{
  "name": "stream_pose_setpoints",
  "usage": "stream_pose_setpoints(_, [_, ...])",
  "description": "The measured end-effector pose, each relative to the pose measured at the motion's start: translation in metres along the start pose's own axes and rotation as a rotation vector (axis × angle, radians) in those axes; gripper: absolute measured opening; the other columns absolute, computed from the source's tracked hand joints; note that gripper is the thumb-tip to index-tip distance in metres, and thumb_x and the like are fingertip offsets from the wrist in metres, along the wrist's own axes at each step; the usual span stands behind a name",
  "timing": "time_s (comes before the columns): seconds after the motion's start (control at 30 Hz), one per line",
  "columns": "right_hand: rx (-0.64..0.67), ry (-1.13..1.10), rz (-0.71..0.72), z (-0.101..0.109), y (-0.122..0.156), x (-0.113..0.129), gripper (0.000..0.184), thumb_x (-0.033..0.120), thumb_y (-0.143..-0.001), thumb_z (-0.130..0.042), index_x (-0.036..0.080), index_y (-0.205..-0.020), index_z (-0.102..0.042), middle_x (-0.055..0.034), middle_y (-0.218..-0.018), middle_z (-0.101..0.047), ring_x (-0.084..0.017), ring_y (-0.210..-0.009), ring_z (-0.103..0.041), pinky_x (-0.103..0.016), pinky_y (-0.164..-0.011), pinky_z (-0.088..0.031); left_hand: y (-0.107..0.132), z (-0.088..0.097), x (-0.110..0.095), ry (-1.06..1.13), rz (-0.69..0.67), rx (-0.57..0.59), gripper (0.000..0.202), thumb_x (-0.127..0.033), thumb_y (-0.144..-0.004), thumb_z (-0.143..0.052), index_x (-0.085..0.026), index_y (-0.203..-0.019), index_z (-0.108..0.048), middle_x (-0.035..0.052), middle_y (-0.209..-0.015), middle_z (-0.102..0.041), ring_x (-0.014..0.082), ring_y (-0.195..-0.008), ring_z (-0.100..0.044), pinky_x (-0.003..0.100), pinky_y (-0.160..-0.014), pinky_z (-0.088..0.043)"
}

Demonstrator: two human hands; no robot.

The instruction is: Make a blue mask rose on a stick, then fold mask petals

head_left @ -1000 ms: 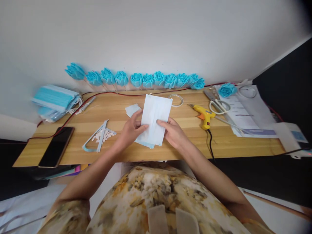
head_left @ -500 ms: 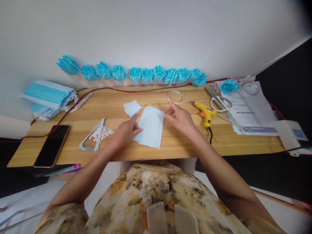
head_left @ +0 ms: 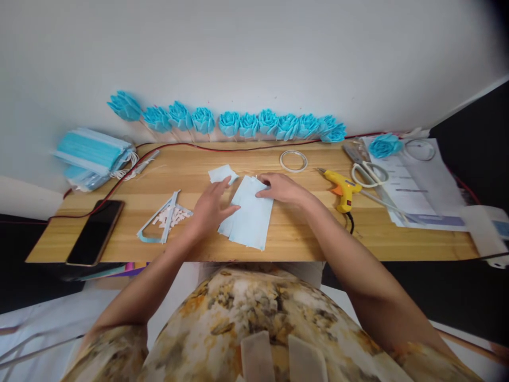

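Light blue sheets [head_left: 248, 220] of thin, mask-like fabric lie overlapped near the table's front middle. Behind them to the left is a smaller light blue piece [head_left: 221, 172]. My left hand [head_left: 212, 207] is open at the sheets' left side, its thumb over their left edge and its fingertips by the small piece. Over the upper right corner of the sheets, my right hand [head_left: 280, 188] rests with bent fingers. Its thumb and fingertips touch the top sheet with a gap between them; the corner underneath is hidden.
Blue fabric flowers [head_left: 248, 126] line the wall. At left are stacked face masks [head_left: 91, 151], a phone [head_left: 95, 232] and cut strips with white scraps [head_left: 172, 216]. Rightward are a tape roll [head_left: 293, 161], yellow glue gun [head_left: 341, 188], scissors [head_left: 369, 174] and papers [head_left: 421, 185].
My right hand has moved left onto the sheets' upper corner. My left hand's fingers have spread and reach farther back. The whole view has shifted slightly.
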State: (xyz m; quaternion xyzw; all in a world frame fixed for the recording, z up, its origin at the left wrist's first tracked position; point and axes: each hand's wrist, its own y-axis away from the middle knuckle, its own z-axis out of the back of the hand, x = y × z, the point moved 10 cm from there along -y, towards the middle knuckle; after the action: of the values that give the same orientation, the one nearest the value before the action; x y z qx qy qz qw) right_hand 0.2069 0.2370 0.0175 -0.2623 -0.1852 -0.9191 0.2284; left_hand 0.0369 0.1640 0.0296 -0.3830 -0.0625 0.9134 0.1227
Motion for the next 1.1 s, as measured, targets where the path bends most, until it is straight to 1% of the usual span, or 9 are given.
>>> stream_pose_setpoints(0.1, [-0.094,-0.305,0.147,0.014,0.015,0.013,0.02,0.035,-0.076,-0.072,0.019,-0.086,-0.066,-0.0009,-0.09,-0.071,-0.02,-0.083,-0.063,-0.029,-0.073,-0.045,-0.01,-0.004,-0.009,0.152,-0.008,0.045,0.094,-0.037,-0.068,-0.086,-0.024,-0.151,-0.045,0.0153,-0.144,-0.06,0.033,-0.126,-0.058,0.046,-0.102,-0.049])
stream_pose_setpoints(0.2, [-0.205,-0.485,0.233,0.038,0.033,0.029,0.03,0.039,-0.073,-0.079,0.021,-0.096,-0.07,-0.0012,-0.094,-0.072,-0.022,-0.087,-0.065,-0.033,-0.079,-0.049,-0.016,-0.016,-0.012,0.353,0.14,0.125,0.069,-0.043,-0.069,-0.084,-0.018,-0.13,-0.064,0.0131,-0.122,-0.073,0.0335,-0.112,-0.067,0.043,-0.091,-0.055])
stream_pose_setpoints(0.27, [-0.284,-0.633,0.253,0.054,0.043,0.035,0.048,0.043,-0.073,-0.081,0.026,-0.115,-0.069,-0.0013,-0.101,-0.072,-0.023,-0.094,-0.066,-0.035,-0.082,-0.051,-0.018,-0.017,-0.013,0.517,0.255,0.072,0.05,-0.048,-0.072,-0.08,-0.014,-0.108,-0.072,0.0111,-0.103,-0.077,0.0315,-0.095,-0.071,0.042,-0.079,-0.058])
stream_pose_setpoints(0.33, [-0.322,-0.816,0.26,0.061,0.051,0.036,0.067,0.05,-0.071,-0.083,0.03,-0.131,-0.062,-0.0018,-0.108,-0.072,-0.025,-0.103,-0.067,-0.037,-0.085,-0.054,-0.02,-0.011,-0.017,0.693,0.295,-0.063,0.047,-0.051,-0.07,-0.082,-0.013,-0.098,-0.073,0.0101,-0.098,-0.077,0.0296,-0.09,-0.072,0.04,-0.077,-0.06])
stream_pose_setpoints(0.4, [-0.318,-0.952,0.281,0.056,0.054,0.036,0.076,0.055,-0.068,-0.085,0.032,-0.136,-0.059,-0.003,-0.117,-0.071,-0.027,-0.114,-0.065,-0.039,-0.091,-0.055,-0.021,-0.004,-0.022,0.824,0.27,-0.185,0.049,-0.051,-0.069,-0.085,-0.014,-0.099,-0.074,0.0098,-0.104,-0.077,0.0283,-0.094,-0.072,0.04,-0.081,-0.06])
stream_pose_setpoints(0.47, [-0.306,-1.001,0.294,0.041,0.054,0.032,0.077,0.056,-0.067,-0.086,0.032,-0.135,-0.059,-0.0039,-0.126,-0.07,-0.027,-0.12,-0.064,-0.04,-0.097,-0.054,-0.022,-0.005,-0.024,0.875,0.249,-0.226,0.05,-0.053,-0.068,-0.086,-0.015,-0.099,-0.075,0.0099,-0.106,-0.077,0.0276,-0.097,-0.072,0.039,-0.085,-0.06])
stream_pose_setpoints(0.67, [-0.351,-1.027,0.11,-0.007,0.047,-0.004,0.059,0.057,-0.07,-0.083,0.023,-0.115,-0.068,-0.0075,-0.117,-0.075,-0.028,-0.106,-0.07,-0.044,-0.094,-0.055,-0.025,-0.027,-0.015,0.83,0.256,-0.083,0.062,-0.054,-0.062,-0.089,-0.013,-0.105,-0.072,0.0123,-0.108,-0.076,0.0296,-0.1,-0.071,0.042,-0.089,-0.058])
stream_pose_setpoints(0.87, [-0.381,-1.058,0.092,-0.013,0.043,-0.003,0.065,0.058,-0.07,-0.083,0.025,-0.122,-0.062,-0.0067,-0.121,-0.073,-0.026,-0.109,-0.068,-0.04,-0.093,-0.056,-0.027,-0.033,-0.014,0.796,0.242,-0.057,0.066,-0.057,-0.064,-0.087,-0.012,-0.111,-0.07,0.0152,-0.117,-0.075,0.0333,-0.11,-0.069,0.046,-0.096,-0.057])
stream_pose_setpoints(1.1, [-0.447,-1.021,0.121,-0.013,0.041,0.009,0.075,0.076,-0.068,-0.075,0.027,-0.123,-0.06,-0.0075,-0.12,-0.07,-0.028,-0.109,-0.065,-0.04,-0.093,-0.054,-0.028,-0.034,-0.018,0.769,0.204,-0.08,0.063,-0.058,-0.065,-0.086,-0.014,-0.107,-0.071,0.0134,-0.111,-0.076,0.0319,-0.106,-0.07,0.044,-0.093,-0.057])
